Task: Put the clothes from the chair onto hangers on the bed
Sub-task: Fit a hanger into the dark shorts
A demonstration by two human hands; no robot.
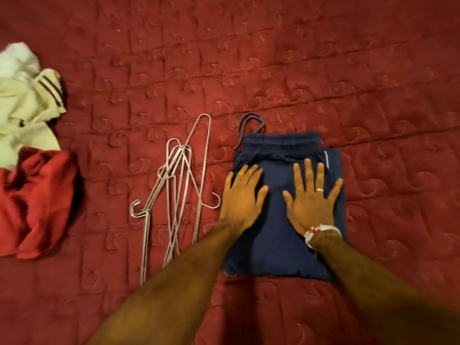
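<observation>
Folded navy trousers with a drawstring waistband lie on the red quilted bed. My left hand presses flat on their left side, fingers spread. My right hand, with a ring and a beaded bracelet, presses flat on their right side. Several thin metal wire hangers lie in a loose bundle just left of the trousers.
At the left edge of the bed lies a heap of clothes: a white piece, a cream garment with dark stripes and a crumpled red garment. The chair is out of view.
</observation>
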